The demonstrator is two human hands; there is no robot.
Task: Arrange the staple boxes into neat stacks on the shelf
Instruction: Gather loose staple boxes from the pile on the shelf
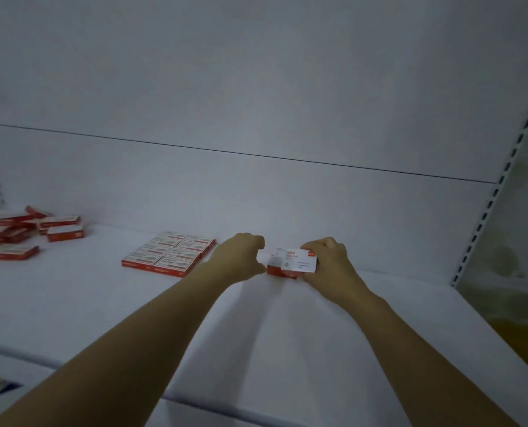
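My right hand (327,263) grips a white-faced staple box (298,260), tilted over another red and white staple box (279,271) that lies on the white shelf (102,303). My left hand (241,257) is just left of these boxes, fingers curled, with a small gap between it and them. A flat block of several red and white staple boxes (169,252) lies in neat rows to the left. Farther left, a loose pile of staple boxes (22,232) is scattered at odd angles.
The shelf's white back panel (256,118) rises behind the boxes. A slotted metal upright (499,180) runs along the right side. The shelf's front edge (195,402) crosses below my forearms.
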